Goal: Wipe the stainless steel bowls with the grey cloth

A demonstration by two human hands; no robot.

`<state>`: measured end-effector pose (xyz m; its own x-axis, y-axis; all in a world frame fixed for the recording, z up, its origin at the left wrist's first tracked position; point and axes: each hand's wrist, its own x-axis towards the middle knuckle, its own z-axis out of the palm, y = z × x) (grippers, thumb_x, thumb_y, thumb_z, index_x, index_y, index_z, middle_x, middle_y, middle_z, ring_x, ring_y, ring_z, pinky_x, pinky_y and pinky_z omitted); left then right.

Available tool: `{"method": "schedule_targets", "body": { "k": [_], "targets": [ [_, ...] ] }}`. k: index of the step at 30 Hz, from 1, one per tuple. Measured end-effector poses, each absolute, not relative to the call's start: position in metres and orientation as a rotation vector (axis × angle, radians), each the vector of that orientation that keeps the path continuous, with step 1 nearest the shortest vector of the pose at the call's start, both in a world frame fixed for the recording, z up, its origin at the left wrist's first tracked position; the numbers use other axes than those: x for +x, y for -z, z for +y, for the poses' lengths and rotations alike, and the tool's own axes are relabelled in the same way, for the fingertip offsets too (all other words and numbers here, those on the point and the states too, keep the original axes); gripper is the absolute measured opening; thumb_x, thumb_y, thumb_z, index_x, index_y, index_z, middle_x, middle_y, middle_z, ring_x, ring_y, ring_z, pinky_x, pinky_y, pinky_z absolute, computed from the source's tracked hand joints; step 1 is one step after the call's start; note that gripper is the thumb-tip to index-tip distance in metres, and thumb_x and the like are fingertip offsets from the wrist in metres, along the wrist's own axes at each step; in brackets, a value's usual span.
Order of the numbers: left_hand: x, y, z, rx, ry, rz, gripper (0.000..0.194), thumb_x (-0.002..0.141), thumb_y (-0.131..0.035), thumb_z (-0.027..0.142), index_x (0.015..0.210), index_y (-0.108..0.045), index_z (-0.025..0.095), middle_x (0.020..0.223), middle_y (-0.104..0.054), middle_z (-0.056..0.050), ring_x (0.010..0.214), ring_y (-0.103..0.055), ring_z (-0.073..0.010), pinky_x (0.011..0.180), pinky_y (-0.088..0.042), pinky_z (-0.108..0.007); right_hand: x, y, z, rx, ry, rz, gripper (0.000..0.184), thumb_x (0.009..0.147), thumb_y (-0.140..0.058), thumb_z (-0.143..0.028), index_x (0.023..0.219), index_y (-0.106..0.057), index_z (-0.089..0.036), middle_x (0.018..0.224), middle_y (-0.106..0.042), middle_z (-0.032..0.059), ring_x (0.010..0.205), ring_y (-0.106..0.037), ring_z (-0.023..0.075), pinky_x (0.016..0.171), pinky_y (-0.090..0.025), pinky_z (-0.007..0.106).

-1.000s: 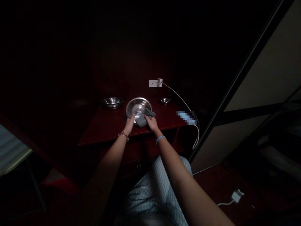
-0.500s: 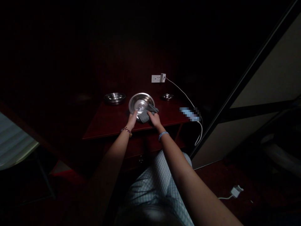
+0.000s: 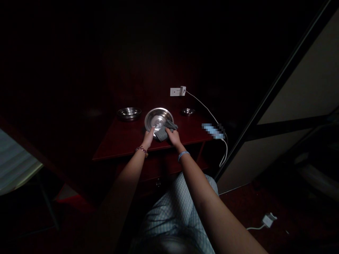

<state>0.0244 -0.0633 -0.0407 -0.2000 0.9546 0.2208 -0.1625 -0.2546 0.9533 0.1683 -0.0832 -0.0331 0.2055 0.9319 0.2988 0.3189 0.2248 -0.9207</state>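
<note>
A shiny metal bowl [image 3: 152,118] is tilted toward me above the dark red desk. My left hand [image 3: 148,137] grips its near left rim, thumb on the inside and fingers hidden beneath. In my right hand [image 3: 173,137] is a grey cloth [image 3: 162,133], closed over the bowl's right rim and draped into the bowl. To the left stand stacked metal bowls [image 3: 129,113], and a small metal bowl [image 3: 188,112] sits on the right.
The desk [image 3: 116,144] has a wall socket [image 3: 174,92] behind it with a charger and white cable. A blurred blue object [image 3: 213,131] lies at the desk's right end. Another white plug [image 3: 268,220] is on the floor, and a sliding panel [image 3: 291,106] stands at right.
The whole view has shifted slightly, so things appear a little lower. Both hands keep their hold on the bowl and the cloth, with hardly any other movement.
</note>
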Motion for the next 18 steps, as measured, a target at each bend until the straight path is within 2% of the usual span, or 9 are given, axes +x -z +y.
{"method": "schedule_targets", "body": {
  "k": [9, 18],
  "targets": [
    [0.0268, 0.0374, -0.0655, 1.081, -1.612, 1.078, 0.030, 0.081, -0.055, 0.024, 0.106, -0.064, 0.011, 0.110, -0.069, -0.011, 0.109, -0.060, -0.0212, 0.100, -0.040, -0.034, 0.1693, 0.0324, -0.0841, -1.330, -0.665, -1.353, 0.039, 0.078, -0.054, -0.047, 0.074, -0.069, -0.011, 0.075, -0.070, 0.0077, 0.082, -0.065, 0.0224, 0.077, -0.047, 0.028],
    [0.0275, 0.0330, -0.0698, 1.102, -1.579, 1.039, 0.031, 0.084, -0.052, 0.022, 0.111, -0.060, 0.008, 0.121, -0.063, -0.015, 0.114, -0.057, -0.0216, 0.102, -0.037, -0.032, 0.1683, 0.0301, -0.0852, -1.308, -0.670, -1.339, 0.037, 0.076, -0.053, -0.047, 0.074, -0.069, -0.013, 0.074, -0.070, 0.0063, 0.080, -0.065, 0.0222, 0.075, -0.047, 0.027]
  ]
}}
